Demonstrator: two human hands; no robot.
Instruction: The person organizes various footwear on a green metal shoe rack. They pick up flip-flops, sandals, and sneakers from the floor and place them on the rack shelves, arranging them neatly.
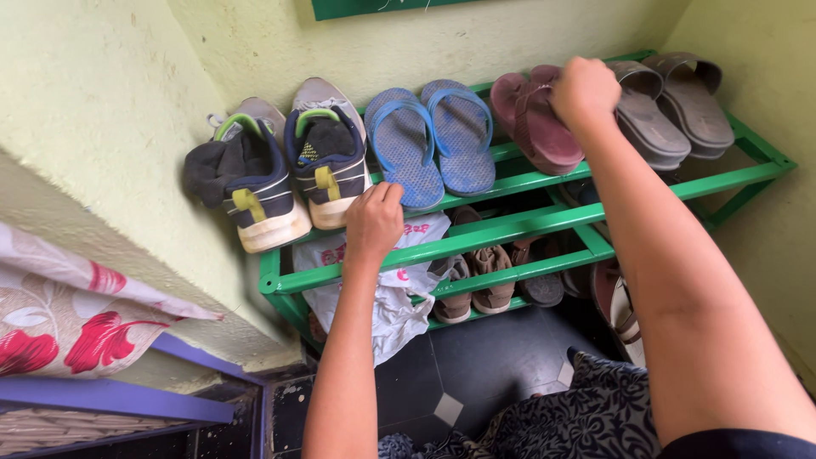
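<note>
The left hand (374, 219) sits at centre frame, fingers curled over the front rail of the green shoe rack (510, 228), with its fingertips at the toe of the nearer blue flip-flop (405, 146). Whether it grips the rail or the flip-flop cannot be determined. The right hand (585, 92) is in the upper right of the frame, closed into a fist on the maroon sandals (534, 119), which stand tilted against the wall on the top shelf.

Top shelf, left to right in the frame: a pair of navy sneakers (280, 174) with green and yellow tabs, dark socks stuffed inside; the blue flip-flop pair, the second blue flip-flop (463, 136) touching the first; the maroon sandals; a pair of grey-brown slides (671, 106) at the far right.

Lower shelves: a white plastic bag (391, 289) with pink print hangs below the left hand; brown shoes (484, 276) and further dark footwear lie to its right.

A flowered cloth (59, 314) occupies the lower left of the frame. The floor (476, 357) is dark tile.
</note>
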